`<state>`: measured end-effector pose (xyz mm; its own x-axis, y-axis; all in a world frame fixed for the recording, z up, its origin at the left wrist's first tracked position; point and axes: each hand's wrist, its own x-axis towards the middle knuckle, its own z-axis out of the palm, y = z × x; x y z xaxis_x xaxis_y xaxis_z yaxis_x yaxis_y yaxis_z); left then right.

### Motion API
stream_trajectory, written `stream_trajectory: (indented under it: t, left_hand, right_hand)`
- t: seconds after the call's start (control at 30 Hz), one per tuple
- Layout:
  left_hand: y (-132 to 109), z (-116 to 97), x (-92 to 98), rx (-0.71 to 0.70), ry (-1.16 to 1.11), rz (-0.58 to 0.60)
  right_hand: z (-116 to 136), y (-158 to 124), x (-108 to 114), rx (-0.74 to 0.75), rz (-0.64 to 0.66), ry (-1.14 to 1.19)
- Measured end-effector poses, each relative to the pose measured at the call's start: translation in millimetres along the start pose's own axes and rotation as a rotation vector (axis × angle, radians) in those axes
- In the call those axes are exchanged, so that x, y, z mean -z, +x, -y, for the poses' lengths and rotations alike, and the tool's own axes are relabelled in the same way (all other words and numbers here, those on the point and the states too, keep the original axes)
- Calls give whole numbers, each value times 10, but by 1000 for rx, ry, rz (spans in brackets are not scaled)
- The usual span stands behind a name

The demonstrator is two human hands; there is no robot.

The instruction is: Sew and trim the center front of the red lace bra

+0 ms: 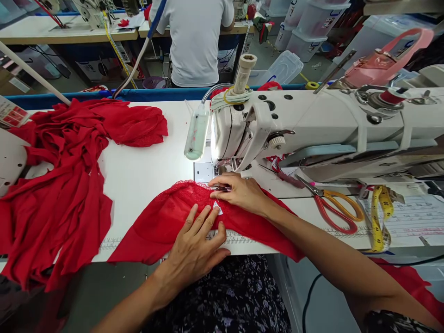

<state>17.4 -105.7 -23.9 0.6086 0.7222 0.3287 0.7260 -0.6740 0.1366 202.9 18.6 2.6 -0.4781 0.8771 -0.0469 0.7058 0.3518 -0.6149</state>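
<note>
L hand (196,245) lies flat, fingers a bit apart, on red lace-edged fabric (156,226) at table (149,169) edge; if it lifts, cloth may skew. R hand (241,192) grips small metal tool (222,188) nr white tag (217,209); a slip could snag lace. Sewing machine (319,108) just beyond: accidental start might nick fingers.

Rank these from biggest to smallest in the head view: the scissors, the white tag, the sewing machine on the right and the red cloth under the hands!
1. Machine
2. Cloth
3. Scissors
4. Tag
</note>
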Motion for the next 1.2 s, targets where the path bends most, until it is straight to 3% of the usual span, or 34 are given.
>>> stream_trajectory:
  t: [0.17, 0.37, 0.5, 0.8, 1.2]
  left_hand:
    - [21, 43, 74, -12, -63, 31]
    - [84, 80, 222, 62, -163, 36]
    - [154, 155, 206, 64, -159, -45]
    - [131, 283, 64, -10, 65, -66]
    - [116, 347, 81, 13, -17, -38]
  right_hand:
    - [-22, -15, -11, 1, 5, -12]
    - [-121, -255, -20, 387, -143, 104]
    - [-143, -388, -29, 512, -107, -76]
    - [-214, -403, -114, 568, -129, -265]
    - [-238, -404, -127, 563, -120, -244]
